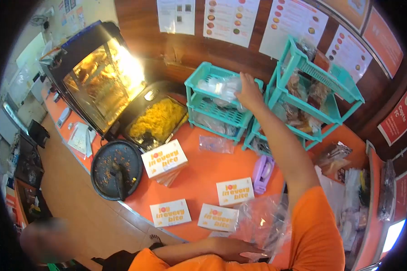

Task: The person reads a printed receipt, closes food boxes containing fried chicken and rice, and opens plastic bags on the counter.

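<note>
R hand is placed at top tier of smaller teal rack, w/ fingers curved over clear plastic packs; whether packs are gripped or only touched can't be told. L hand is positioned low, nr btm of view, at lower edge of crumpled clear bag; fingers are seen partly extended, but tips are blurred, so grasp can't be told. Bag is spread on orange counter, below purple tape dispenser.

To L of bag, printed white boxes are laid out: lower-middle box right by bag's L edge, upper box just beside dispenser, & L-hand box set apart. Box stack is placed farther back, b/w these & yellow rice, which is heaped in dark tray. Round dark dish, speckled w/ bits, is set at counter's L edge; lit display case is located behind it. Larger teal rack, loaded w/ bagged items, is stood to R of smaller one. Printed sheets are fixed on wall above.
</note>
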Tool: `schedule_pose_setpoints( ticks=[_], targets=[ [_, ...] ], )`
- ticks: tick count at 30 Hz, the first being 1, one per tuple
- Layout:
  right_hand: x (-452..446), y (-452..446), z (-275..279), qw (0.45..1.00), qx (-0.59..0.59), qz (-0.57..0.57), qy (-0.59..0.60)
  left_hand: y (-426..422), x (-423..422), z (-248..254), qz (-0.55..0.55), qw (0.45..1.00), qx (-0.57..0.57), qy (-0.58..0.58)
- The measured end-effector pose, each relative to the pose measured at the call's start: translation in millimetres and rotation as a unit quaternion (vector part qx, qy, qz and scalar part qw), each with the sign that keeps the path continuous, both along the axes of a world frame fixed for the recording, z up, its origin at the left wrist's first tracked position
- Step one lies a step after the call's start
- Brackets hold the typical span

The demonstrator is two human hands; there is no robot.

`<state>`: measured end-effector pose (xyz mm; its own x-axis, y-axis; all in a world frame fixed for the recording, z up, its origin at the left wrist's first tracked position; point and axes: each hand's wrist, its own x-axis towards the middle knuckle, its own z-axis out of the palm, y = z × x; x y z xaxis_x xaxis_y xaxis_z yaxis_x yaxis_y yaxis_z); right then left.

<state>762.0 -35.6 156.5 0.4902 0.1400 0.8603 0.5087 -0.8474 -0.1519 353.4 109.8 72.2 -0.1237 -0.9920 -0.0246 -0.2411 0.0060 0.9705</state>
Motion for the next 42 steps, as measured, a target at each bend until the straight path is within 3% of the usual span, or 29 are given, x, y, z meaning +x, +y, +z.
schedule_pose_setpoints(
  ticks=[2, 5, 8, 9, 10, 11, 12, 13, 15, 17, 18, 19, 20, 21, 22, 23, 24, 26, 29, 30, 31, 32, 34, 35, 36, 38, 39, 41, 42],
  targets=[
    [41, -4, -2, 0.956, -0.133, -0.117, 0.233, 15, 13, 20, 0.093, 0.994, -0.017, -0.062],
    [40, 3, 53, 0.964, -0.05, -0.056, 0.254, 47, 39, 45, 0.168, 0.986, -0.003, 0.012],
    [57, -2, 71, 0.958, -0.155, -0.087, 0.224, 57, 74, 44, 0.328, 0.942, -0.046, 0.048],
    [45, -2, 79, 0.957, -0.155, -0.086, 0.228, 63, 94, 44, 0.392, 0.919, 0.031, 0.029],
    [28, 2, 98, 0.978, -0.082, -0.048, 0.185, 59, 111, 68, 0.532, 0.845, 0.01, 0.058],
    [11, 6, 117, 0.99, -0.008, -0.009, 0.137, 56, 136, 51, 0.633, 0.769, -0.079, 0.047],
    [-9, 6, 130, 0.99, -0.006, -0.009, 0.138, 46, 169, 48, 0.698, 0.669, -0.253, -0.013],
    [-30, 5, 144, 0.985, 0.009, 0.015, 0.172, 42, 189, 90, 0.749, 0.605, -0.233, -0.137],
    [-66, -1, 155, 0.98, 0.027, 0.037, 0.196, 28, 228, 126, 0.763, 0.43, -0.252, -0.412],
    [-111, -13, 153, 0.925, 0.11, 0.226, 0.284, 10, 245, 157, 0.735, 0.433, -0.281, -0.439],
    [-133, -22, 156, 0.927, 0.111, 0.221, 0.28, 1, 245, 166, 0.708, 0.437, -0.305, -0.463],
    [-157, -34, 158, 0.916, 0.115, 0.192, 0.333, -4, 238, 167, 0.687, 0.526, -0.291, -0.408],
    [-179, -47, 158, 0.901, 0.122, 0.16, 0.385, -8, 226, 168, 0.681, 0.533, -0.295, -0.407],
    [-198, -65, 154, 0.903, 0.13, 0.149, 0.382, -9, 210, 168, 0.667, 0.652, -0.232, -0.275],
    [-217, -86, 147, 0.866, 0.19, 0.162, 0.432, -13, 195, 167, 0.627, 0.751, -0.155, -0.137],
    [-237, -101, 139, 0.823, 0.25, 0.175, 0.478, -21, 183, 160, 0.614, 0.763, -0.152, -0.136],
    [-260, -111, 128, 0.823, 0.264, 0.162, 0.477, -29, 172, 149, 0.595, 0.781, -0.179, -0.066],
    [-309, -127, 98, 0.635, 0.497, 0.292, 0.514, -47, 150, 118, 0.56, 0.807, -0.189, 0.013],
    [-366, -149, 34, 0.627, 0.575, 0.262, 0.455, -75, 100, 81, 0.57, 0.791, -0.207, 0.076],
    [-387, -155, 17, 0.626, 0.604, 0.251, 0.423, -90, 67, 80, 0.682, 0.659, -0.301, -0.106],
    [-407, -155, 6, 0.638, 0.612, 0.226, 0.409, -103, 39, 82, 0.74, 0.477, -0.383, -0.28],
    [-427, -148, -1, 0.636, 0.625, 0.214, 0.398, -110, 14, 87, 0.731, 0.494, -0.381, -0.276],
    [-459, -130, -12, 0.645, 0.648, 0.189, 0.359, -120, -27, 92, 0.572, 0.699, -0.277, -0.327],
    [-473, -127, -18, 0.636, 0.659, 0.18, 0.359, -127, -31, 80, 0.548, 0.743, -0.251, -0.292],
    [-485, -123, -23, 0.602, 0.685, 0.195, 0.36, -128, -38, 78, 0.542, 0.752, -0.24, -0.289],
    [-496, -125, -25, 0.546, 0.727, 0.235, 0.344, -132, -39, 81, 0.476, 0.838, -0.193, -0.186],
    [-502, -127, -27, 0.544, 0.733, 0.233, 0.335, -135, -41, 79, 0.467, 0.843, -0.19, -0.188],
    [-513, -132, -31, 0.488, 0.791, 0.238, 0.284, -139, -48, 69, 0.5, 0.853, -0.149, -0.007],
    [-519, -138, -28, 0.486, 0.794, 0.236, 0.278, -140, -50, 70, 0.495, 0.857, -0.145, -0.008]
  ],
)
